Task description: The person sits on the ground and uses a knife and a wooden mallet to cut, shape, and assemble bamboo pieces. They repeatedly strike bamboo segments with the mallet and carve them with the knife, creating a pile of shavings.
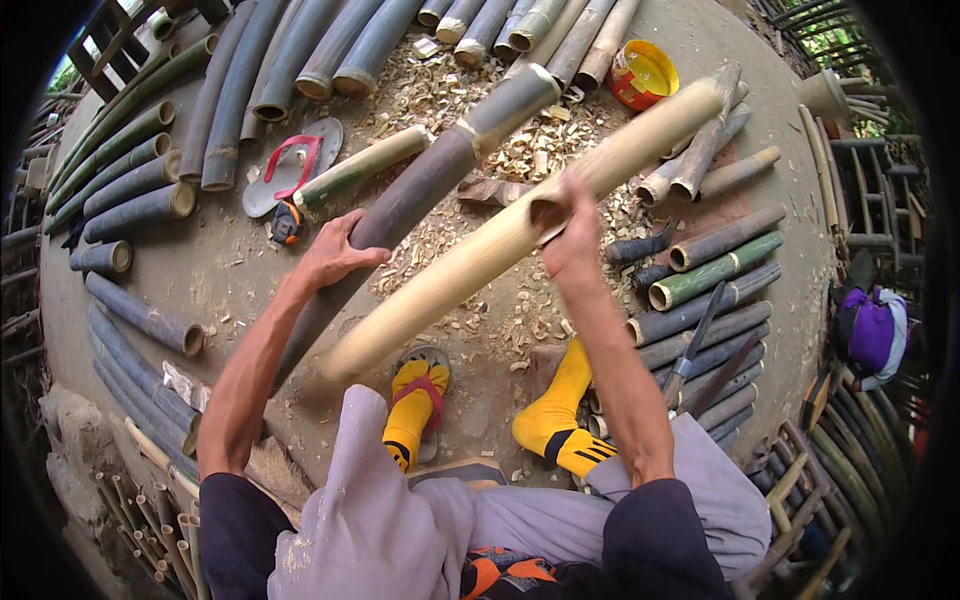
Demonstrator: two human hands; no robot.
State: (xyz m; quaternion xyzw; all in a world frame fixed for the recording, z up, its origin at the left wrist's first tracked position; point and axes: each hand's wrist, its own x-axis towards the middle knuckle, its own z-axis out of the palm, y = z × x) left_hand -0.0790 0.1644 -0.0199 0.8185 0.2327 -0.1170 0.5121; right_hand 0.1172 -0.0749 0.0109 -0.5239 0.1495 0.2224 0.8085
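A dark grey-purple bamboo tube [425, 180] slants from beside my left foot up to the far middle, with a paler end. My left hand [340, 250] is closed around its side, thumb lying over the top. To its right I hold a pale, peeled bamboo tube [450, 280] at a similar slant, its near end blurred. A hole is cut in its side at mid-length. Next to that hole my right hand [572, 225] grips the tube, fingers partly hidden and smeared by motion.
Bamboo shavings [535, 150] litter the ground ahead. Many bamboo tubes [240, 90] lie around. A long-bladed knife [695, 345] rests on the right-hand tubes. At the far left are a sandal [262, 190], a tape measure [287, 222] and a green tube [362, 167]. A red-yellow tub [642, 75] stands far right.
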